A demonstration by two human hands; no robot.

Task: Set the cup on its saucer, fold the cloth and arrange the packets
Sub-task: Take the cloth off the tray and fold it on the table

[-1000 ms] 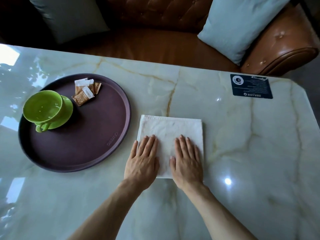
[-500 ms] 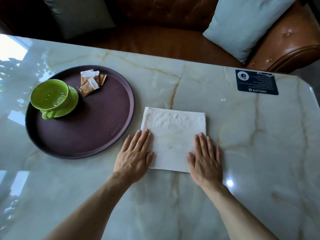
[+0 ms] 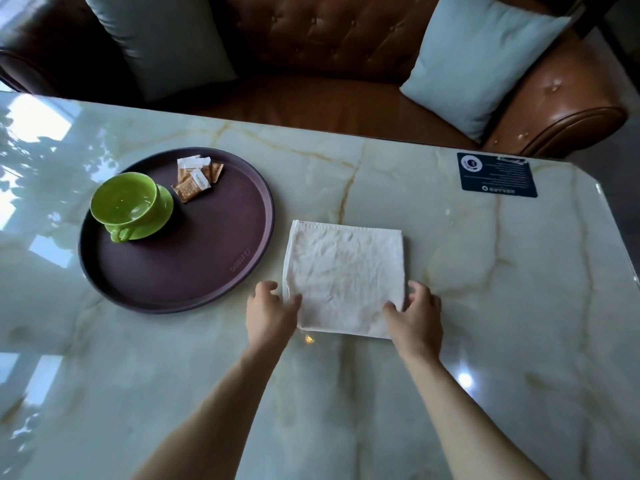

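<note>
Two hands gripping the folded cloth at its near corners: left hand pinching near-left corner, right hand pinching near-right. Cloth lying flat on desk, just right of tray. Cup sitting on saucer, packets lying beside it on tray.

The pale veined marble worktop carried a round dark tray at left, a folded white cloth just beside it, and a dark card far right.
</note>
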